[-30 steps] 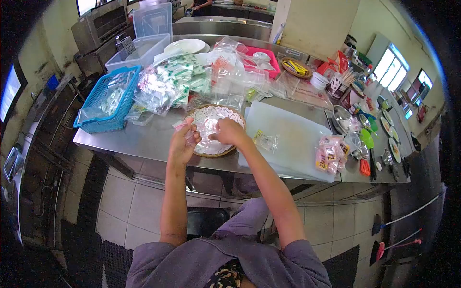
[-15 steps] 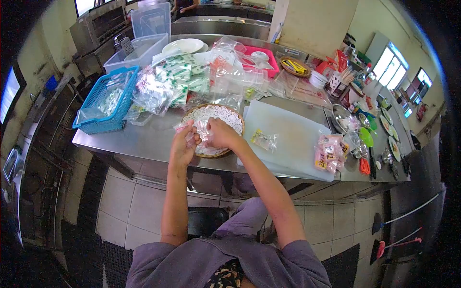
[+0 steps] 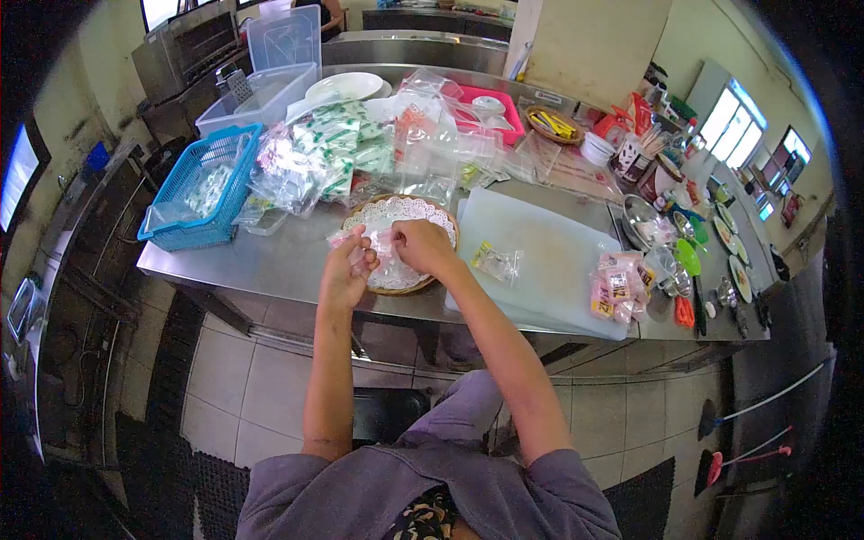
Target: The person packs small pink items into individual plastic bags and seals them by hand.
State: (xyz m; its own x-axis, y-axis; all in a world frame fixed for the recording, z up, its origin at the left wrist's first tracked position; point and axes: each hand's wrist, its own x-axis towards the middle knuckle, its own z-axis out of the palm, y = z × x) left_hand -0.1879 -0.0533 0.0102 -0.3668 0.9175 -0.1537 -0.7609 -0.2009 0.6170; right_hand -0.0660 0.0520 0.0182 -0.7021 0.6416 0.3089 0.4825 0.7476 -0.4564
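Over a round wicker basket [image 3: 447, 263] lined with a white lace doily [image 3: 409, 209], both my hands are raised close together. My left hand [image 3: 347, 273] is closed, with a small clear plastic packet [image 3: 339, 238] showing some pink pinched at its fingertips. My right hand [image 3: 424, 247] has its fingers bent in a pinch just to the right; a bit of clear film shows between the hands, and whether it is one piece with the packet I cannot tell. A yellow-marked clear packet [image 3: 497, 263] lies on the white cutting board [image 3: 549, 234].
Pink packets [image 3: 621, 286] are heaped on the board's right corner. A blue plastic basket [image 3: 202, 191] stands left, beside piled green-and-white packets [image 3: 337, 148]. Behind are a clear bin [image 3: 261, 94], white plates [image 3: 344, 86] and a pink tray [image 3: 504, 112]. Bowls and an orange item [image 3: 684, 311] sit right.
My right hand has shifted slightly right, widening the gap between the hands. My left hand stays almost in place. A person in the background has moved a little.
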